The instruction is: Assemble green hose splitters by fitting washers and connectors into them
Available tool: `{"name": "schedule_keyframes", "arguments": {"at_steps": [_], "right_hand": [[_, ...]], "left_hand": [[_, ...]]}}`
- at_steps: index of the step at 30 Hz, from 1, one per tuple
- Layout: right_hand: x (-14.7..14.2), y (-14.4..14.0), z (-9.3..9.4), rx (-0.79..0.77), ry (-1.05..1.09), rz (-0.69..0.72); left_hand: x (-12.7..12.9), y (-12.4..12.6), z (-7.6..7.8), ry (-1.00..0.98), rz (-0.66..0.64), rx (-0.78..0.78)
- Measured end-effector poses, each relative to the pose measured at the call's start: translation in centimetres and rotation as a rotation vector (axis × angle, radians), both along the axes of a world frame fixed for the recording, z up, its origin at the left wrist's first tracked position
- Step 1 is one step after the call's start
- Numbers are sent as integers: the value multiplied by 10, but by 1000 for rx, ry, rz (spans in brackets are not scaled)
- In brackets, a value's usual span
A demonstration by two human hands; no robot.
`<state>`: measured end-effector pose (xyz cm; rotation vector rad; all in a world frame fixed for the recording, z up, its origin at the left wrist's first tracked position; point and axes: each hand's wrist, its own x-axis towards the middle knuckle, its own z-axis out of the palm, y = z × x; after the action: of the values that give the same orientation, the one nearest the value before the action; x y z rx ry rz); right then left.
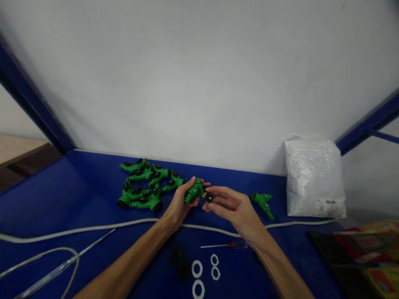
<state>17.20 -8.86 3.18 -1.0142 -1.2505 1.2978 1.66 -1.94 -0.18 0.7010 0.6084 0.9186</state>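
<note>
Left hand (182, 201) grips a green fitting (193, 192), partly hidden; right hand (229, 204) pinches a small black knob (208, 197).

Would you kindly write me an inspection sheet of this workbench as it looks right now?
Surface: blue bench top, against a white wall.
Job's things: green fitting held in the left hand; small black part pinched by the right hand beside it.
Clutter: pile of green fittings at the back left; lone green fitting to the right; white rings and black rings near the front; screwdriver; white bag; colourful boxes.
Grippers: both hands closed on their parts.
Cables: white cord across the bench; grey loop front left.
Surroundings: blue frame bars on both sides.
</note>
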Motion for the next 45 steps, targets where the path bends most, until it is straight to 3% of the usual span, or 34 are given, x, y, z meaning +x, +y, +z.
{"name": "schedule_keyframes", "arguments": {"at_steps": [4, 8, 16, 25, 29, 37, 45], "right_hand": [[-6, 19, -11, 34, 116, 28], [-9, 19, -20, -3, 213, 44], [-4, 20, -16, -111, 432, 3], [0, 19, -17, -145, 458, -9], [2, 22, -18, -85, 360, -73], [3, 18, -20, 61, -91, -172], [1, 16, -27, 346, -424, -197]], "left_hand": [[0, 3, -3, -45, 27, -59], [0, 3, 1, -20, 56, -74], [4, 2, 1, 97, 86, -8], [8, 5, -4, 66, 95, 43], [9, 5, -7, 66, 51, 37], [11, 2, -3, 107, 64, 48], [10, 2, -9, 207, 110, 121]]}}
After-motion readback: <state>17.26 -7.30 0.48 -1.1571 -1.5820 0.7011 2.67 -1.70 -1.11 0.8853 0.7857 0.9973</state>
